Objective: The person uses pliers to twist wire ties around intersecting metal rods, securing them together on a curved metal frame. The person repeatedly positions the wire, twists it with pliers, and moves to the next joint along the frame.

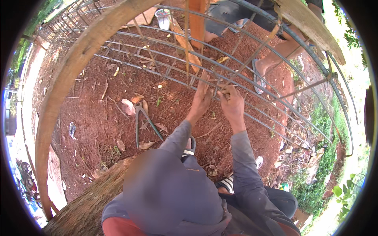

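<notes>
A long cage of steel reinforcing bars (311, 50) runs across in front of me, with thinner cross ties between its lengthwise bars. My left hand (201, 100) rests against its near lower bars, fingers stretched upward and close together. Just to the right, my right hand (233, 104) is closed in a pinch at the same bars. Whatever lies between those fingertips is too small to make out. A pair of long-handled cutters (138, 128) with greenish handles lies spread on the red soil, left of my left forearm.
Another person's bare leg (271, 61) and sandal (258, 76) stand beyond the cage. An orange-brown wooden post (196, 23) rises behind it, near a white tub (162, 20). A curved-looking timber (53, 102) frames the left, and a log (92, 192) lies at lower left.
</notes>
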